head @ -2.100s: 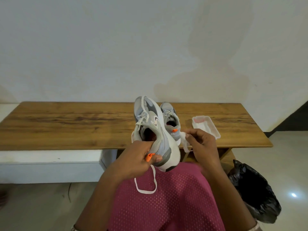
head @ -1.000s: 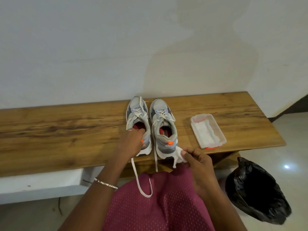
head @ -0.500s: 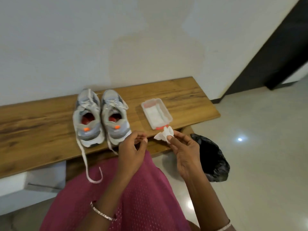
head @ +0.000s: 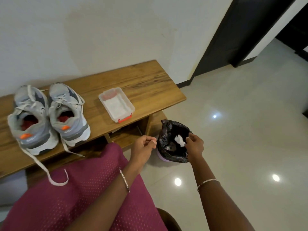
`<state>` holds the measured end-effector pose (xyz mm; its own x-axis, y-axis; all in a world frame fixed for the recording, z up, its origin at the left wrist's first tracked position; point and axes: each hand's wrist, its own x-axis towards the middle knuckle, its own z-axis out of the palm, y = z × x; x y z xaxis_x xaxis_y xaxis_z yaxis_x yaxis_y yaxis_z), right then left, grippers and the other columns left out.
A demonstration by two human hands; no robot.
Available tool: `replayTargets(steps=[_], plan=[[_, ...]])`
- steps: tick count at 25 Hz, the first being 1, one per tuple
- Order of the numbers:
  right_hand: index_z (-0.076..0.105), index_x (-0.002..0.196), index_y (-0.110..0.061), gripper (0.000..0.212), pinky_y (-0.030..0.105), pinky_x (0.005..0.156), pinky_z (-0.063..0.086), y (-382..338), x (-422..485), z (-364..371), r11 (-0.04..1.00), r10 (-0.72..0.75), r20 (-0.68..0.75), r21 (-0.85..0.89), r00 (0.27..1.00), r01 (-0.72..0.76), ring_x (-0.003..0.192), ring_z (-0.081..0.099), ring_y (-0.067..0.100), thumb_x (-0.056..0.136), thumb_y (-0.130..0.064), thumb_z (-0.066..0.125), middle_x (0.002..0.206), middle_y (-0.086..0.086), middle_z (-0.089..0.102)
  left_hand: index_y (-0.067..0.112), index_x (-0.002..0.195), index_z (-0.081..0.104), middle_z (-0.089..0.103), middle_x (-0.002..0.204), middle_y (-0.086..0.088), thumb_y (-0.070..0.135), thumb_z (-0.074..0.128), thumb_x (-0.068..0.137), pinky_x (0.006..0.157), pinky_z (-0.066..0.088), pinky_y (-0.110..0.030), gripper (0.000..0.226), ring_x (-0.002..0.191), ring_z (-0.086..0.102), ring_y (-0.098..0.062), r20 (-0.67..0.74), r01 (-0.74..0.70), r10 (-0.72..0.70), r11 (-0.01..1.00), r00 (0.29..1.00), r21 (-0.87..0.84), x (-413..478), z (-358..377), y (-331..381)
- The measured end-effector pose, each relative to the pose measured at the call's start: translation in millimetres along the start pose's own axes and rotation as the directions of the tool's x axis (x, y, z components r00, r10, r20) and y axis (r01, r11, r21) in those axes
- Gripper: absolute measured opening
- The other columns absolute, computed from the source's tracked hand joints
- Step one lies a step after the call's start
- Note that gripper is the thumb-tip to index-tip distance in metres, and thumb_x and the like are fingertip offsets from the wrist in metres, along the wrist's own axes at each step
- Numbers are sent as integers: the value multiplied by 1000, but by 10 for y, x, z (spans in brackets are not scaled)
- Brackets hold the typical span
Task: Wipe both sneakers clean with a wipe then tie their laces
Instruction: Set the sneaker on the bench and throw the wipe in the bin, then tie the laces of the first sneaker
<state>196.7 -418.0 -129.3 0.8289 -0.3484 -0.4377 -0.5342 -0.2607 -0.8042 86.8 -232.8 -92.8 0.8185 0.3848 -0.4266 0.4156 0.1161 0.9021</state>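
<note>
Two grey sneakers stand side by side on the wooden bench, heels toward me: the left sneaker and the right sneaker. Their white laces are untied, and one trails off the bench's front edge onto my lap. A crumpled white wipe is inside the black bin bag, just off the fingertips of my right hand. That hand hovers over the bin's opening with thumb and fingers apart and nothing between them. My left hand hangs loosely curled beside the bin and holds nothing.
An open clear plastic box of wipes with a red latch sits on the bench right of the sneakers. The bin stands on the glossy tiled floor at the bench's right end. A dark door frame is behind.
My left hand set the sneaker down beside the other. My right hand carried the used wipe from the bench to the bin and let it go. My view swung right.
</note>
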Motion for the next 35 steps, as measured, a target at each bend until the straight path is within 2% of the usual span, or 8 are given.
replayTargets(steps=[4, 10, 18, 23, 26, 28, 31, 35], plan=[[75, 105, -21, 25, 41, 92, 57, -26, 94, -2, 999, 48, -103, 13, 994, -47, 97, 69, 26, 89, -10, 58, 109, 9, 72, 18, 88, 72, 75, 88, -8, 7, 66, 92, 79, 59, -31, 14, 86, 72, -22, -56, 1, -4, 998, 998, -62, -16, -127, 69], [75, 92, -18, 20, 36, 90, 58, -203, -606, 349, 985, -114, 67, 136, 991, 104, 85, 73, 14, 90, -3, 61, 87, 1, 76, 13, 91, 72, 75, 92, -15, 5, 67, 92, 80, 60, -29, 10, 85, 72, -20, -144, -31, 6, 984, 990, -174, -93, -646, 207], [75, 90, -22, 21, 35, 81, 59, -492, -1930, 1259, 878, -470, 354, 90, 809, 471, 82, 69, 7, 88, -6, 62, 84, -8, 74, 18, 86, 73, 77, 83, -7, 5, 68, 92, 82, 59, -39, 15, 79, 73, -19, -330, -163, 113, 978, 937, -127, -340, -1522, 163], [70, 101, -18, 16, 22, 81, 52, -706, -2513, 1727, 715, -641, 466, 71, 610, 696, 90, 64, 3, 90, -9, 64, 93, -12, 69, 21, 89, 72, 75, 86, 4, 12, 71, 90, 79, 59, -40, 8, 83, 70, -14, -531, -284, 352, 936, 771, 209, -530, -2199, 172], [60, 121, -16, 36, 21, 82, 47, -773, -2671, 2004, 557, -697, 571, 51, 433, 829, 104, 60, 13, 86, -16, 68, 110, -1, 66, 18, 98, 69, 71, 99, 2, 13, 76, 83, 81, 55, -44, 18, 94, 66, -22, -528, -240, 611, 757, 591, 608, -563, -2581, 160], [51, 133, -18, 54, 28, 85, 45, -802, -2677, 2198, 486, -654, 656, -17, 376, 874, 113, 55, 19, 82, -25, 70, 126, 5, 57, 19, 109, 66, 67, 113, -1, 20, 79, 76, 87, 51, -48, 35, 110, 60, -28, -480, -106, 642, 657, 599, 747, -498, -2781, 123], [42, 142, -22, 69, 29, 87, 47, -837, -2674, 2427, 462, -533, 746, -138, 398, 876, 114, 56, 22, 82, -23, 76, 139, 5, 43, 20, 123, 63, 63, 127, -3, 27, 83, 72, 99, 44, -54, 55, 125, 54, -29, -453, 64, 569, 574, 686, 816, -367, -2999, 57], [49, 134, -21, 49, 39, 89, 54, -751, -2680, 2551, 358, -549, 732, -230, 403, 905, 113, 58, 27, 89, -7, 64, 141, 7, 42, 18, 114, 71, 68, 115, -5, 18, 84, 74, 102, 43, -58, 42, 114, 62, -30, -408, 105, 607, 472, 682, 876, -278, -3163, -5]])
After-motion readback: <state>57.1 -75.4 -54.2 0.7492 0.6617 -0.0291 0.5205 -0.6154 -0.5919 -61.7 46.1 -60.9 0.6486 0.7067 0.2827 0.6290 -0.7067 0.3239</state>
